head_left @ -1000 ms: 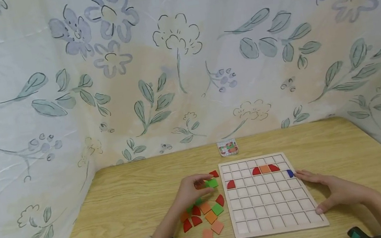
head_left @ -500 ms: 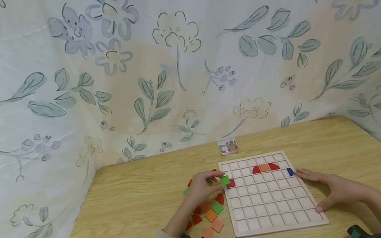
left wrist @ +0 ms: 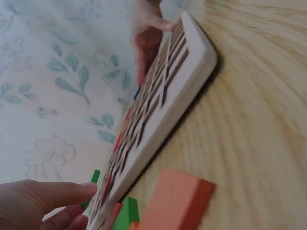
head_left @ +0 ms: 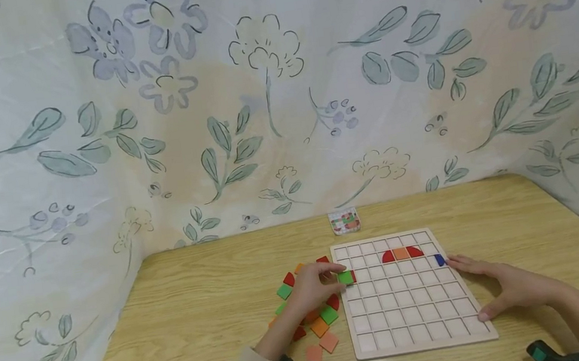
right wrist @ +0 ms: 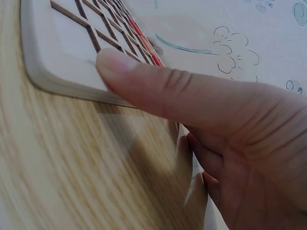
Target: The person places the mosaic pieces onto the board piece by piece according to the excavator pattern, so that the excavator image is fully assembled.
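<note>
My left hand (head_left: 316,285) pinches a green square tile (head_left: 345,278) over the left edge of the gridded wooden board (head_left: 424,347). The tile partly covers a red quarter-round piece (head_left: 354,276) lying in the grid. From the left wrist, the green tile (left wrist: 95,176) shows on edge at the fingertips. My right hand (head_left: 508,285) rests along the board's right side, fingers stretched out, its thumb (right wrist: 144,81) lying on the near corner. A blue piece (head_left: 440,260) sits beside those fingertips. Near the top, an orange square (head_left: 401,254) lies between two red quarter-rounds (head_left: 388,256).
Loose tiles lie left of the board, among them a green square (head_left: 329,315), an orange square (head_left: 319,326) and salmon squares (head_left: 328,342), some hidden by the left arm. A small patterned card (head_left: 345,220) lies behind the board. A floral cloth (head_left: 279,97) hangs behind the table.
My left hand has carried the green tile rightward from the loose pile to the board's left edge, over the red piece. My right hand has stayed on the board.
</note>
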The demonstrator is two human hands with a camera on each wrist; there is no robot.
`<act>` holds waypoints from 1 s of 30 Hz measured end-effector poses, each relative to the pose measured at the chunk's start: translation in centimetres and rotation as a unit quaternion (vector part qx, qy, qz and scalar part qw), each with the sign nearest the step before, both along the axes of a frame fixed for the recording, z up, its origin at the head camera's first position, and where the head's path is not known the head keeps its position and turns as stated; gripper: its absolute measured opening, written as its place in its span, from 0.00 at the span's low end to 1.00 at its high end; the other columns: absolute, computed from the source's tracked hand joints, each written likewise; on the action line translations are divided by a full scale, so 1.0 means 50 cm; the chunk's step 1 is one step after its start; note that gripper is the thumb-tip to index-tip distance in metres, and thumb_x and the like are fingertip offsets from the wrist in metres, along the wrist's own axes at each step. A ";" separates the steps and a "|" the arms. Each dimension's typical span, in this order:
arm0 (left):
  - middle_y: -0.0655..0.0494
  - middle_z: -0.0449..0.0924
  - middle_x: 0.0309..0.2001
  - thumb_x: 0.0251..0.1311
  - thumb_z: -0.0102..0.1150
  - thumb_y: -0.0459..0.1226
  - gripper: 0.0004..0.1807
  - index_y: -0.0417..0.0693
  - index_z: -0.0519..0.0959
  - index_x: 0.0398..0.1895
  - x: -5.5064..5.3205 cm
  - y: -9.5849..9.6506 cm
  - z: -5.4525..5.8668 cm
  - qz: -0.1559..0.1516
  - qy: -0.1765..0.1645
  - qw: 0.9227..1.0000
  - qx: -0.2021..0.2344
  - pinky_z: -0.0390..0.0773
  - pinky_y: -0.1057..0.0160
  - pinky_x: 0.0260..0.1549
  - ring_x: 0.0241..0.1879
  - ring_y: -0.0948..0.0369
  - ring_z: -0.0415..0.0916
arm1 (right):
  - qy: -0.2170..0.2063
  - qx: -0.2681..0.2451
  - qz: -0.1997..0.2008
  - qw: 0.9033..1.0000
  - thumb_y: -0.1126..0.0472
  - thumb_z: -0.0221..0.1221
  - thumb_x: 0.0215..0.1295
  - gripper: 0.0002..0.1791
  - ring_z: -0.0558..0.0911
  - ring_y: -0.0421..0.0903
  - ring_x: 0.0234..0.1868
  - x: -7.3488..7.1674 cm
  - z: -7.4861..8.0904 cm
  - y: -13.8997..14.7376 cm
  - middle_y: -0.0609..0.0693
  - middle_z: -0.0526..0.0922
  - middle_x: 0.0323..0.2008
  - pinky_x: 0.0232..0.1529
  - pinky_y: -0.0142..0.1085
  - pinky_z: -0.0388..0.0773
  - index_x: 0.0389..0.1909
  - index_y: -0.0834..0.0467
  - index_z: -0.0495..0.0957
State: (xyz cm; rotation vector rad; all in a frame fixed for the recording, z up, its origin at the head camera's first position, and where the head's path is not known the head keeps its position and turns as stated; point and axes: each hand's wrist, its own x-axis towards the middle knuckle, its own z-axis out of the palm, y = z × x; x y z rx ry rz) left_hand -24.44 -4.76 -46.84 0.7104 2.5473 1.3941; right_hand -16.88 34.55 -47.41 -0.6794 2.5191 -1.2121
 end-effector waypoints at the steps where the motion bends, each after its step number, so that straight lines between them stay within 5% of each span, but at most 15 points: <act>1: 0.59 0.81 0.31 0.47 0.69 0.36 0.14 0.51 0.84 0.41 0.000 0.000 0.000 -0.003 0.003 1.000 -0.004 0.73 0.70 0.27 0.28 0.67 0.72 | -0.004 0.001 -0.002 1.000 0.55 0.69 0.46 0.50 0.41 0.09 0.57 0.000 0.001 0.000 0.27 0.46 0.66 0.67 0.49 0.33 0.70 0.55 0.53; 3: 0.62 0.81 0.33 0.46 0.69 0.37 0.14 0.53 0.84 0.40 0.002 -0.002 0.000 -0.006 0.007 1.000 -0.015 0.72 0.70 0.28 0.29 0.67 0.71 | -0.009 0.005 -0.005 1.000 0.55 0.69 0.45 0.51 0.42 0.09 0.57 -0.002 0.004 0.000 0.26 0.46 0.66 0.55 0.69 0.38 0.70 0.55 0.54; 4: 0.63 0.82 0.34 0.46 0.70 0.37 0.14 0.54 0.84 0.40 0.003 -0.002 0.000 -0.007 0.009 1.000 -0.020 0.72 0.70 0.28 0.29 0.67 0.70 | -0.012 0.002 -0.006 1.000 0.55 0.69 0.45 0.51 0.42 0.09 0.57 -0.002 0.004 0.000 0.26 0.46 0.66 0.62 0.61 0.36 0.70 0.55 0.53; 5: 0.64 0.82 0.34 0.46 0.70 0.38 0.15 0.55 0.84 0.40 0.005 -0.003 0.000 -0.007 0.009 1.000 -0.023 0.72 0.70 0.28 0.30 0.67 0.70 | -0.012 0.004 -0.006 1.000 0.55 0.69 0.45 0.51 0.42 0.09 0.57 -0.002 0.005 0.000 0.25 0.46 0.66 0.55 0.69 0.38 0.70 0.55 0.54; 10: 0.67 0.82 0.36 0.45 0.71 0.39 0.15 0.57 0.84 0.40 0.013 -0.003 -0.002 -0.006 0.024 0.999 -0.035 0.71 0.71 0.31 0.32 0.69 0.71 | -0.017 0.003 -0.007 1.000 0.55 0.69 0.45 0.50 0.42 0.09 0.57 -0.003 0.006 0.000 0.27 0.46 0.66 0.55 0.69 0.38 0.70 0.55 0.54; 11: 0.68 0.82 0.36 0.45 0.71 0.39 0.15 0.57 0.84 0.39 0.015 -0.003 -0.002 -0.006 0.030 0.999 -0.037 0.70 0.71 0.31 0.32 0.69 0.71 | -0.018 0.005 -0.007 1.000 0.55 0.69 0.45 0.51 0.42 0.08 0.56 -0.003 0.007 -0.001 0.27 0.46 0.66 0.47 0.74 0.40 0.70 0.55 0.54; 19: 0.67 0.82 0.34 0.46 0.70 0.39 0.14 0.56 0.84 0.39 0.027 0.000 0.003 -0.013 0.039 0.998 -0.044 0.70 0.73 0.28 0.29 0.70 0.71 | -0.019 0.009 -0.009 1.000 0.55 0.69 0.44 0.51 0.42 0.08 0.56 -0.003 0.008 -0.001 0.26 0.47 0.66 0.47 0.74 0.41 0.70 0.55 0.54; 21: 0.66 0.82 0.35 0.47 0.70 0.39 0.14 0.56 0.84 0.40 0.029 0.000 0.004 -0.014 0.036 0.998 -0.043 0.71 0.73 0.29 0.30 0.70 0.72 | -0.017 0.007 -0.009 1.000 0.55 0.69 0.45 0.51 0.42 0.09 0.57 -0.002 0.008 -0.001 0.26 0.46 0.66 0.55 0.69 0.41 0.70 0.55 0.54; 23: 0.67 0.82 0.37 0.47 0.69 0.39 0.14 0.57 0.84 0.40 0.030 0.001 0.003 -0.015 0.039 0.998 -0.042 0.71 0.73 0.29 0.31 0.70 0.72 | -0.016 0.004 -0.008 1.000 0.55 0.69 0.45 0.51 0.42 0.09 0.58 -0.001 0.007 -0.001 0.26 0.46 0.67 0.66 0.51 0.40 0.70 0.54 0.54; 24: 0.66 0.82 0.37 0.47 0.69 0.39 0.14 0.57 0.84 0.40 0.030 0.001 0.002 -0.015 0.038 0.998 -0.041 0.71 0.73 0.28 0.31 0.70 0.72 | -0.014 0.002 -0.007 1.000 0.55 0.69 0.45 0.50 0.42 0.10 0.58 -0.001 0.007 -0.001 0.27 0.46 0.67 0.67 0.38 0.39 0.70 0.54 0.54; 25: 0.66 0.82 0.36 0.47 0.69 0.39 0.14 0.56 0.84 0.40 0.030 0.002 0.001 -0.016 0.037 0.998 -0.039 0.71 0.73 0.28 0.30 0.71 0.72 | -0.013 0.000 -0.006 1.000 0.55 0.69 0.46 0.50 0.42 0.10 0.58 -0.001 0.007 -0.001 0.27 0.46 0.68 0.67 0.37 0.39 0.70 0.54 0.54; 27: 0.66 0.82 0.34 0.47 0.69 0.38 0.14 0.56 0.84 0.40 0.029 0.003 -0.001 -0.017 0.036 0.999 -0.037 0.71 0.73 0.26 0.28 0.72 0.71 | -0.013 -0.002 -0.006 1.000 0.55 0.69 0.46 0.50 0.42 0.11 0.59 0.000 0.006 -0.001 0.28 0.46 0.68 0.58 0.18 0.39 0.70 0.54 0.53; 30: 0.66 0.80 0.30 0.47 0.69 0.38 0.14 0.56 0.84 0.40 0.030 0.007 -0.002 -0.018 0.037 0.998 -0.041 0.70 0.73 0.25 0.27 0.71 0.69 | -0.014 -0.001 -0.006 1.000 0.55 0.69 0.46 0.50 0.42 0.10 0.58 -0.001 0.008 -0.001 0.28 0.47 0.67 0.67 0.44 0.40 0.70 0.55 0.54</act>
